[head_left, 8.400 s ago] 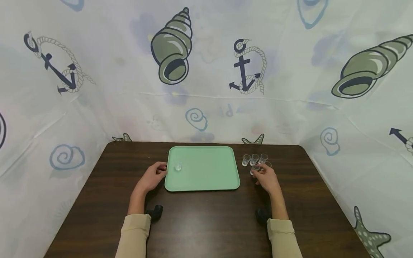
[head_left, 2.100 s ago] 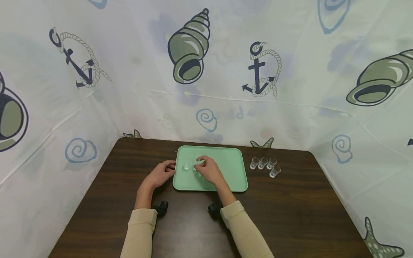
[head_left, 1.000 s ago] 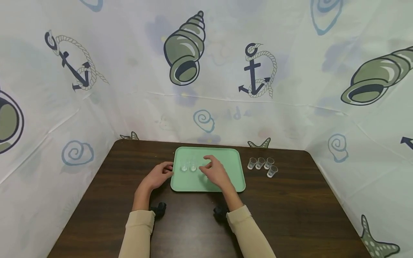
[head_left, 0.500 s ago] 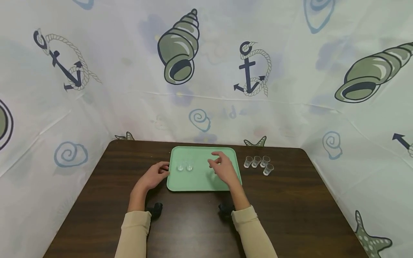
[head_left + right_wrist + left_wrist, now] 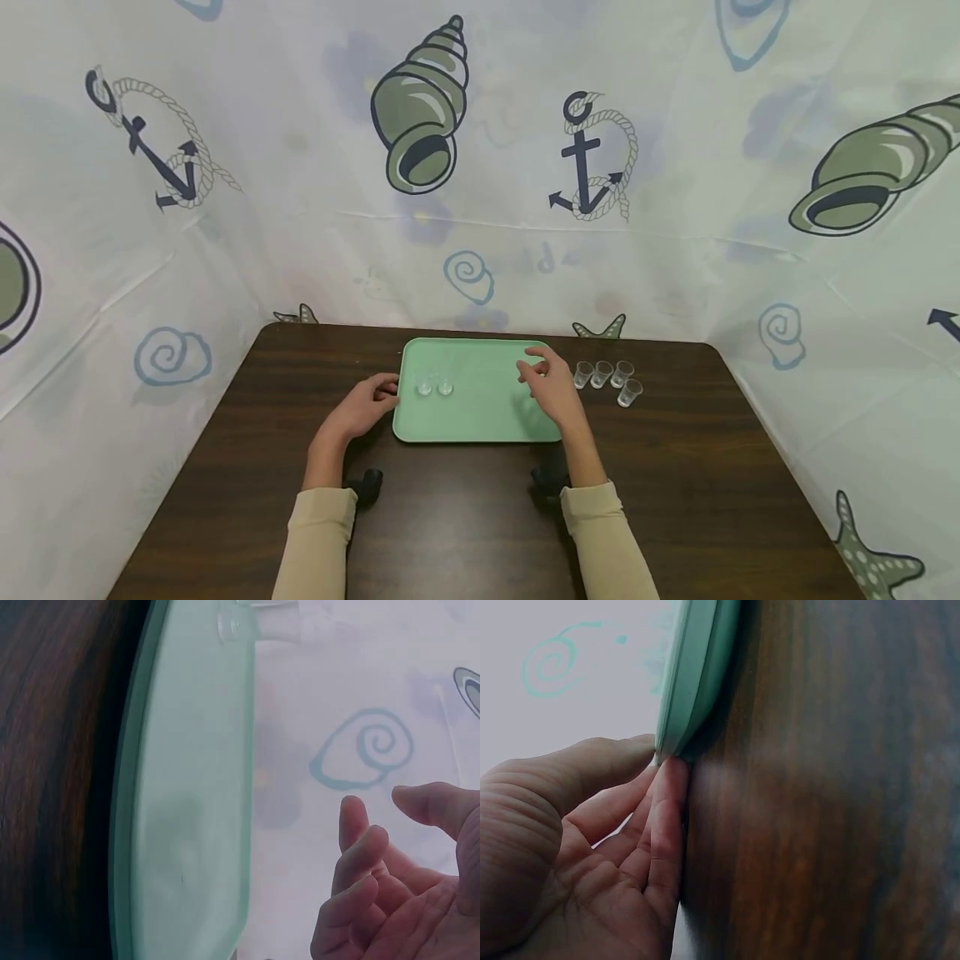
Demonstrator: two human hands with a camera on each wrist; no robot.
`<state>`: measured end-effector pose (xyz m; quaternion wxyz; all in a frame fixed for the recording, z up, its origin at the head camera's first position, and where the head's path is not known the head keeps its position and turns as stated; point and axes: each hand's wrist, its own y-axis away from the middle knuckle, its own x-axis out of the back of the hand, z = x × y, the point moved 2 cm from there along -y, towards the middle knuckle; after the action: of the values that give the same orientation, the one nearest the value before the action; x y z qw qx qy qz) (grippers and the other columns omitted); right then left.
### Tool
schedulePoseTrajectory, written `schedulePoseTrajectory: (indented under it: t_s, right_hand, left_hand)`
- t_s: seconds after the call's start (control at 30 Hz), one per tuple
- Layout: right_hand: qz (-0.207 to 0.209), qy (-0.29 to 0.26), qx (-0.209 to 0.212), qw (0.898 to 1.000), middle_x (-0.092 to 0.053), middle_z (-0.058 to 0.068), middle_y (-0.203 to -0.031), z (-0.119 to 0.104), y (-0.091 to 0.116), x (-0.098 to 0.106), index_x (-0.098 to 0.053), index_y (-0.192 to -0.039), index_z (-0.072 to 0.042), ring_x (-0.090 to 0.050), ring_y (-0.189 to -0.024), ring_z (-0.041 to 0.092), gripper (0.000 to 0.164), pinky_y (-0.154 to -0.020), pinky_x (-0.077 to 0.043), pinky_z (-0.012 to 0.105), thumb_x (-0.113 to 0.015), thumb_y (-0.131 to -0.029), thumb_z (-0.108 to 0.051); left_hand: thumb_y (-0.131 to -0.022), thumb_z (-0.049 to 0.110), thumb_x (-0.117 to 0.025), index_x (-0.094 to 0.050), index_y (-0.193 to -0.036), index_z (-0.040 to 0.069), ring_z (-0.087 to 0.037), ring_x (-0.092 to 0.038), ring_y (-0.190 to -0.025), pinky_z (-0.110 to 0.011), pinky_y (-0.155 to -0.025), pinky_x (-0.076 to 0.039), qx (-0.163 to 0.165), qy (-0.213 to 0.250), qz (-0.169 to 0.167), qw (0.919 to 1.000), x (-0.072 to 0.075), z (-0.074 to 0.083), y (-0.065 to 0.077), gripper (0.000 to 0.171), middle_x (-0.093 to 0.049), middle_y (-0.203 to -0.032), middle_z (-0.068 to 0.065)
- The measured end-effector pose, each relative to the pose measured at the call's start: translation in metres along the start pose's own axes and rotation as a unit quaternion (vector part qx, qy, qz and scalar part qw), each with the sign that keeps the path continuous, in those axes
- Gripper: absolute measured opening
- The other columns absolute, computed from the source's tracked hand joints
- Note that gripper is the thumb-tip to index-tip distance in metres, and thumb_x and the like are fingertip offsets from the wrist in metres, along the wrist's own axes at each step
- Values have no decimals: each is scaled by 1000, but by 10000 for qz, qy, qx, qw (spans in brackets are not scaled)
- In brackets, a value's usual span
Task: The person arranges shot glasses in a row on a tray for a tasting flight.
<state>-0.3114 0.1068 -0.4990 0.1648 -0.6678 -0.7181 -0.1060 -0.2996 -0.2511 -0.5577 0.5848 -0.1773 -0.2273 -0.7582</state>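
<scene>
A mint-green tray point(image 5: 480, 421) lies on the dark wooden table. Two small clear shot glasses point(image 5: 446, 386) stand side by side on its left part. At the tray's left edge is my left hand point(image 5: 365, 407); in the left wrist view its thumb and fingertips pinch the tray's rim point(image 5: 694, 675). My right hand point(image 5: 555, 387) hovers over the tray's right edge, thumb and fingers apart with nothing between them. Beyond the tray's right side stand several more clear shot glasses point(image 5: 602, 375). The right wrist view shows shot glasses point(image 5: 277, 621) at the top, away from the hand.
Of the glasses on the right, three form a row and one glass point(image 5: 629, 393) sits nearer the front. A white cloth point(image 5: 495, 125) printed with shells and anchors surrounds the table point(image 5: 465, 517). Each wrist carries a black device point(image 5: 367, 486).
A second shot glass has come onto the tray from the right group, and the right hand has let it go. That hand has since moved right, empty. The left hand keeps its place.
</scene>
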Motion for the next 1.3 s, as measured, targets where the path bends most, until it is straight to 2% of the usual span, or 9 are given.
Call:
schedulePoseTrajectory:
  t_s: [0.1,0.23,0.33,0.57,0.73,0.97,1.2,1.3]
  right_hand:
    - [62,-29,-33,10000,-76,30,-109,0,1,4,-62,-148,-11,-64,-91,59,45,-84,-60,60,-65,-109,-32]
    - [191,74,-88,9998,-76,29,-109,3,3,11,-63,-146,-12,-64,-91,58,43,-74,-58,40,-65,-109,-32]
    - [281,106,-115,9995,-75,31,-111,7,4,18,-63,-146,-11,-63,-89,56,42,-70,-53,33,-65,-109,-31]
    - [484,122,-239,9985,-76,29,-109,14,2,28,-63,-146,-9,-65,-79,38,43,-69,-51,32,-66,-108,-30]
    - [515,120,-335,9980,-75,30,-109,17,3,34,-61,-147,-7,-65,-82,40,45,-70,-52,32,-66,-108,-29]
    - [766,225,-366,9961,-77,25,-102,28,1,43,-63,-144,-7,-67,-79,36,42,-68,-51,29,-67,-107,-26]
    - [834,277,-409,9953,-75,31,-107,35,0,52,-60,-147,-1,-68,-85,43,45,-67,-50,27,-66,-108,-24]
    - [801,261,-460,9954,-74,31,-111,36,0,56,-58,-148,0,-69,-85,39,47,-67,-51,26,-66,-108,-24]
  left_hand:
    - [-113,18,-56,-45,-160,0,-43,-58,-134,-60,-111,-50,8,-10,30,10000,1,-1,-1,52,-56,-148,-26]
    - [-113,18,-56,-45,-160,0,-43,-58,-134,-59,-111,-50,36,14,20,10000,1,-1,-2,52,-55,-148,-26]
    - [-113,19,-56,-44,-160,0,-43,-57,-135,-60,-111,-49,75,42,-11,10000,0,0,-1,52,-55,-149,-26]
    - [-113,19,-56,-44,-160,-1,-43,-57,-134,-59,-111,-49,106,47,-33,9999,0,0,-1,53,-55,-148,-26]
    - [-113,19,-56,-45,-160,0,-42,-58,-133,-59,-111,-50,96,-5,-1,10000,-1,0,-1,52,-56,-147,-25]
    - [-113,19,-57,-46,-160,0,-43,-58,-135,-60,-111,-50,77,-4,19,10000,-1,1,-1,52,-56,-149,-25]
    - [-113,20,-57,-45,-160,1,-43,-58,-134,-59,-111,-51,97,-15,23,9999,-1,-1,-1,53,-56,-148,-24]
    - [-113,20,-57,-45,-161,1,-43,-58,-135,-59,-111,-50,96,-10,31,9999,0,-1,-1,53,-56,-149,-24]
